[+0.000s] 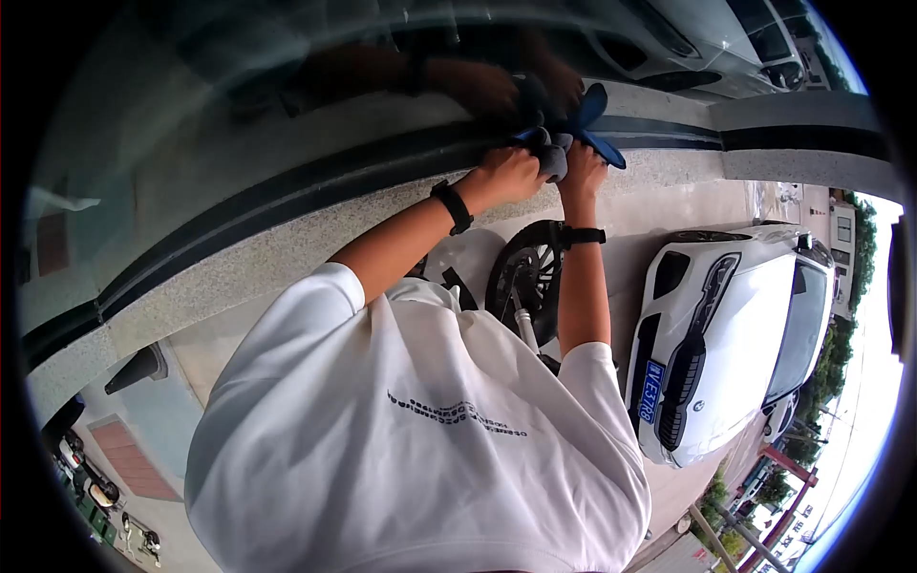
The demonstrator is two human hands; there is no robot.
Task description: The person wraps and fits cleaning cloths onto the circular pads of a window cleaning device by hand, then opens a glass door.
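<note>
Dark glass (239, 124) across top, reflecting arms. Speckled stone ledge (287, 234) runs along below it. White car (745, 315) parked to right. Black spoked wheel (535, 272) beside right forearm. Blue-gray bundle (552, 158), exact kind unclear, at ledge before glass. Left hand (511, 175) and right hand (584, 172) close together, both gripping bundle. Black band (451, 207) on each wrist.

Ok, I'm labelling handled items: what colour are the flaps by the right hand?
The flaps are blue, shown best in the head view.
</note>
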